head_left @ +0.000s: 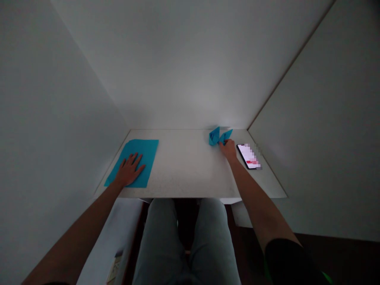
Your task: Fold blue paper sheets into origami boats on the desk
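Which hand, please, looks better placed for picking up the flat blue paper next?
Probably the left hand: it lies spread on the flat blue paper, while the right hand is at the folded blue shapes.

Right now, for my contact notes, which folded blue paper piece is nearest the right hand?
The folded piece nearer the phone: the right hand is at its lower end. The other folded piece sits farther left.

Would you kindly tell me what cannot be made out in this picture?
In the head view:
Blue paper: the part beneath the left hand, hidden by it.
Rightmost folded blue piece: part of its near end, covered by the right hand.
Phone: its right side, masked by pixel blocks.
Black right sleeve: cut off by the bottom edge.
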`<state>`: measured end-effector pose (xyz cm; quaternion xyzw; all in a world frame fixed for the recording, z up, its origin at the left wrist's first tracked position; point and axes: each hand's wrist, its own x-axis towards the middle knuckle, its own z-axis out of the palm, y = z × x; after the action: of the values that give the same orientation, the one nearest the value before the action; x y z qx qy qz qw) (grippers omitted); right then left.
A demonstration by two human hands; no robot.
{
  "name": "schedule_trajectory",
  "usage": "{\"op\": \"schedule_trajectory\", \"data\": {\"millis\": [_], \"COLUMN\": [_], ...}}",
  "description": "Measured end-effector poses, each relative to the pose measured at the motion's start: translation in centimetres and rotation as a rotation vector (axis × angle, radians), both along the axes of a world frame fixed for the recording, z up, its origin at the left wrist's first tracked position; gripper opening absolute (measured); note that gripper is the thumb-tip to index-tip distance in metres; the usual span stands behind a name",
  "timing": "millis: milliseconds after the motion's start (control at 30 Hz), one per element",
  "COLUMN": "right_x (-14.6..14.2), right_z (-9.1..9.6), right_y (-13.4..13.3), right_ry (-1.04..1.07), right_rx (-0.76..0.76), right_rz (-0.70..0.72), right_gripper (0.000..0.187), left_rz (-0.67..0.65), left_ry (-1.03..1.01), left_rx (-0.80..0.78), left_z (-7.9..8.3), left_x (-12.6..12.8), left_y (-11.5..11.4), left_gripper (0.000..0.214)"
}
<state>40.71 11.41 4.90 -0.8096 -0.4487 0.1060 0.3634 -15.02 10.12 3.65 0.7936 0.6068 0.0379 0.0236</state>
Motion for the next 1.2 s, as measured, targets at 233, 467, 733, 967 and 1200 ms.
{"op": "schedule_trajectory", "data": {"millis": [233,467,733,967,1200], "right_x": [0.5,-2.9,-11.9,-12.8,-12.5], "right_z": [-0.8,0.3,0.2,-1.6,-2.3], "right_y": [-1.5,-4.1,-2.5,2.5,2.9], "right_ry": [-0.061,0.065,-0.057,-0.059,-0.096], "right_rx": [0.079,0.458,0.653,0.631,0.62], "right_rz": [-0.009,0.105,0.628,0.839,0.888], "right_gripper": [0.019,0.034,0.015,0.014,0.015], "left_rz": [-0.021,0.124,0.219,0.207,-0.01], "left_ry": [0.033,-0.068,-0.02,0.06,-0.719], "left_rx": [-0.033,-0.049,-0.075,-0.127,0.053], "left_z": [0.2,2.0,1.0,2.5,2.8], "left_x": [0.0,-0.1,0.6,0.9,15.7], "left_y": [-0.2,4.0,9.4,10.6,10.4], "left_gripper": [0.078,0.074,0.095,0.112,0.088]}}
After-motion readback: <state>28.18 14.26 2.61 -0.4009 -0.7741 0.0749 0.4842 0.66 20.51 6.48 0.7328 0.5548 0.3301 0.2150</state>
